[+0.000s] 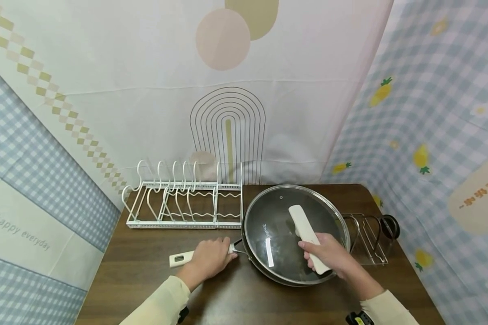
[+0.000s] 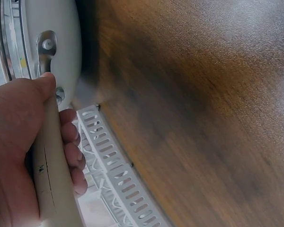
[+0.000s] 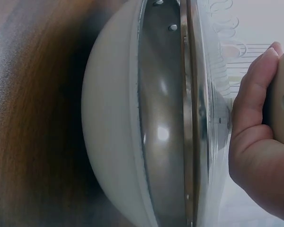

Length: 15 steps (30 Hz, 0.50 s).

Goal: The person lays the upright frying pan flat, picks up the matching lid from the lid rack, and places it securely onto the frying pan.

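Note:
A frying pan (image 3: 109, 113) with a pale outside stands on the table, its pale handle (image 1: 180, 258) pointing left. My left hand (image 1: 211, 257) grips that handle, fingers curled under it in the left wrist view. Over the pan is a glass lid (image 1: 278, 241) with a metal rim and a long cream handle (image 1: 302, 223). My right hand (image 1: 327, 253) holds the lid handle near its lower end. In the right wrist view a gap shows between lid and pan rim on the near side, with the grey pan inside visible. The lid covers most of the pan from above.
A white wire rack (image 1: 179, 224) with upright loops stands left of the pan, along the table's back. Right of the pan is a metal wire rack (image 1: 362, 243) with a black round piece (image 1: 389, 226). The wooden table (image 1: 146, 289) is bordered by patterned cloths.

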Tool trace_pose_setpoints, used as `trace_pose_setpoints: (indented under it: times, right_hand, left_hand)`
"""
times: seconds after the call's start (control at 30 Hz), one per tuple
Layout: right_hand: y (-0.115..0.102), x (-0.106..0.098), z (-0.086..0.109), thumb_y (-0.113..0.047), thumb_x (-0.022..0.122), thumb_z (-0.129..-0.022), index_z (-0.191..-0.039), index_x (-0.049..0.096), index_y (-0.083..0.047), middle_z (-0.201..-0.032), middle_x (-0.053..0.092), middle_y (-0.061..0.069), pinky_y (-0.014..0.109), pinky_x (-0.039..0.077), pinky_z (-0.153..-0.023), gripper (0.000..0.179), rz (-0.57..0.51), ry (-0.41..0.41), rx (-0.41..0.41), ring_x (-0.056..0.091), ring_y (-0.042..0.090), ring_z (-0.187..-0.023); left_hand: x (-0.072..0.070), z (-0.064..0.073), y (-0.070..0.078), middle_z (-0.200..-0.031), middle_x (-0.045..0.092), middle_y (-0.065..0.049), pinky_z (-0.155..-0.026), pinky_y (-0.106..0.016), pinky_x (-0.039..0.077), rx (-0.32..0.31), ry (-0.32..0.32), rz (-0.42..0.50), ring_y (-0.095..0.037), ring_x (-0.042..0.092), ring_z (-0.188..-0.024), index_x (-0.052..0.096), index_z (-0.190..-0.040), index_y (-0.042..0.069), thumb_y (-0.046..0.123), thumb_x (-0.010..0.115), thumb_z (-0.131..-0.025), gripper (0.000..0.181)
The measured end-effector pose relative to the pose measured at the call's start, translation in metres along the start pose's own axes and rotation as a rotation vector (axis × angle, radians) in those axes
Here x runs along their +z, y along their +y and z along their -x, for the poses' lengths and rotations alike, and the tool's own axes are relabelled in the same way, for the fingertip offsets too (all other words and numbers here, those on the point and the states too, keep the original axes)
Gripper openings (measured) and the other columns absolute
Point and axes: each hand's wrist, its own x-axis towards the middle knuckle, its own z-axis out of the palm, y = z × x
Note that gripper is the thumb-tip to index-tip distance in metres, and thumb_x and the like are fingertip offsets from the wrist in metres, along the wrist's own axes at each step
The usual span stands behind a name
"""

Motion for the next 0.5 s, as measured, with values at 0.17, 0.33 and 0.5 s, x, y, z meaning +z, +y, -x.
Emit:
trace_pose_setpoints:
  times: [0.17,0.33,0.5]
  right_hand:
    - [0.005,0.000,-0.003,-0.021,0.064,-0.102,-0.113,0.049,0.009,-0.072,0.064,0.003,0.027,0.057,-0.051,0.035,0.002,0.000,0.004,0.063,0.011,-0.056]
    - [0.009,-0.001,-0.005,-0.021,0.064,-0.102,-0.113,0.049,0.009,-0.073,0.063,0.003,0.026,0.056,-0.051,0.035,0.001,0.004,0.007,0.063,0.011,-0.056]
    - [0.012,-0.001,-0.005,-0.022,0.064,-0.102,-0.114,0.049,0.010,-0.072,0.064,0.003,0.027,0.056,-0.051,0.037,0.013,0.010,0.015,0.063,0.012,-0.056]
  left_hand:
    - [-0.001,0.000,-0.001,-0.075,0.063,-0.007,-0.050,-0.042,0.052,0.011,0.020,0.006,-0.028,0.066,-0.063,0.057,-0.093,0.009,0.051,0.068,-0.095,0.043]
    - [-0.001,-0.001,-0.002,-0.070,0.062,-0.007,-0.047,-0.041,0.051,0.030,0.046,-0.004,-0.027,0.064,-0.059,0.056,-0.090,0.009,0.052,0.069,-0.094,0.045]
    - [-0.002,-0.001,-0.003,-0.067,0.062,-0.006,-0.046,-0.041,0.051,0.038,0.065,-0.024,-0.027,0.064,-0.057,0.055,-0.087,0.009,0.054,0.070,-0.092,0.047]
